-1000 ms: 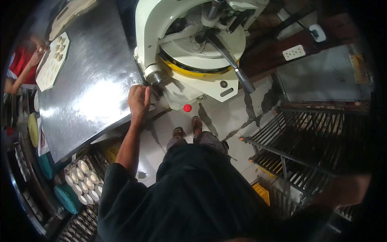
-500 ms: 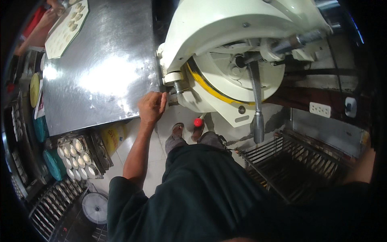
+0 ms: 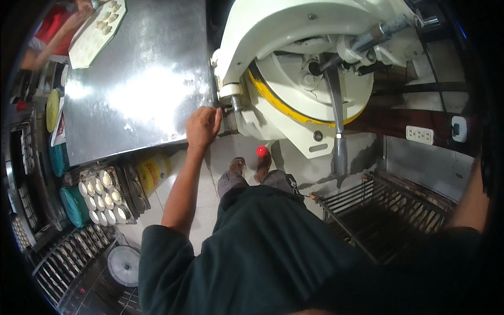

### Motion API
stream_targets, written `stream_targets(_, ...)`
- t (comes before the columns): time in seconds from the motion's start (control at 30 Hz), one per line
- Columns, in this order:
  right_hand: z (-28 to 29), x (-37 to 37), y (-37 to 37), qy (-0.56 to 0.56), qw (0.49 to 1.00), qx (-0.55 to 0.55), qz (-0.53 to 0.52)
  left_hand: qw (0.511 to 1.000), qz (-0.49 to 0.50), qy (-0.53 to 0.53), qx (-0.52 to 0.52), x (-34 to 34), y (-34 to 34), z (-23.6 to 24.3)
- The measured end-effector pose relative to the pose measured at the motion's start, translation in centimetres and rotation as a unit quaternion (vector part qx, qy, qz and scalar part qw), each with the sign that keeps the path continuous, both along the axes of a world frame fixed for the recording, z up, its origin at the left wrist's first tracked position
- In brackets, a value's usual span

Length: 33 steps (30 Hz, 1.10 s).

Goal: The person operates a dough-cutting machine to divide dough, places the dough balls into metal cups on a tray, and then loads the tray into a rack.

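Observation:
My left hand [image 3: 203, 127] is at the near right corner of the metal table [image 3: 121, 131], its fingers curled in and closed. Their undersides are hidden, so I cannot make out whether they hold the table's edge or anything else. Just beyond it stands a large cream-coloured machine [image 3: 231, 58] with a round body, a yellow band [image 3: 283, 107] and a long metal lever [image 3: 337, 105]. My right forearm [image 3: 467, 197] reaches up along the right rim of the picture, and the hand itself is out of sight.
A co-worker's arm [image 3: 58, 39] reaches a pale board [image 3: 97, 37] bearing dough pieces at the far left. Below the table stand trays of shell-shaped moulds [image 3: 105, 197] and a yellow container [image 3: 153, 170]. A dark slatted rack [image 3: 346, 202] is at right; a red knob [image 3: 262, 151] is near my feet.
The whole view has shifted slightly, with the table and machine now a little higher and further right. My left hand stays closed by the table corner. The co-worker's arm has moved a little.

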State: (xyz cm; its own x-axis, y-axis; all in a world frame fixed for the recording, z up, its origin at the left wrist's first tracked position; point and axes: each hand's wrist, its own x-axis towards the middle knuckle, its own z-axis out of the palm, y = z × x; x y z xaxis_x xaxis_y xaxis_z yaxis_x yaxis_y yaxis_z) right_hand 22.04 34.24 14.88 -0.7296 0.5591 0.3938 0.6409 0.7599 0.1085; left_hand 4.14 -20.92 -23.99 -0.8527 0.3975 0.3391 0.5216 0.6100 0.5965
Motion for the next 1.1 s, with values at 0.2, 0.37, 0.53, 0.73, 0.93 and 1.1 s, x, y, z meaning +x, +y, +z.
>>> stream_targets(0.2,-6.8,9.7,-15.1,0.283,0.935,-0.050,0.207,1.000,-0.012,-0.012,-0.008,0.6,0.4,0.2)
stream_targets(0.37,-34.6,19.2,-21.0,0.361,0.623,-0.670,-0.181,0.999,-0.032,0.008,-0.018,1.0,-0.1,0.7)
stream_targets(0.53,-44.1,11.1,-24.7,0.533,0.334,-0.750,-0.205,0.998,-0.049,-0.044,-0.012,1.2,-0.7,0.8)
stream_targets(0.73,-45.4,10.9,-23.0,0.598,0.312,-0.714,-0.188,0.977,-0.012,-0.171,0.130,8.5,-0.9,0.8)
stream_targets(0.93,-41.3,18.4,-29.6,0.580,0.290,-0.710,-0.275,0.866,0.060,-0.447,0.214,17.1,-0.6,-0.7)
stream_targets(1.1,-39.7,31.3,-30.4,0.552,0.288,-0.722,-0.303,0.641,0.052,-0.662,0.383,18.2,2.7,-3.3)
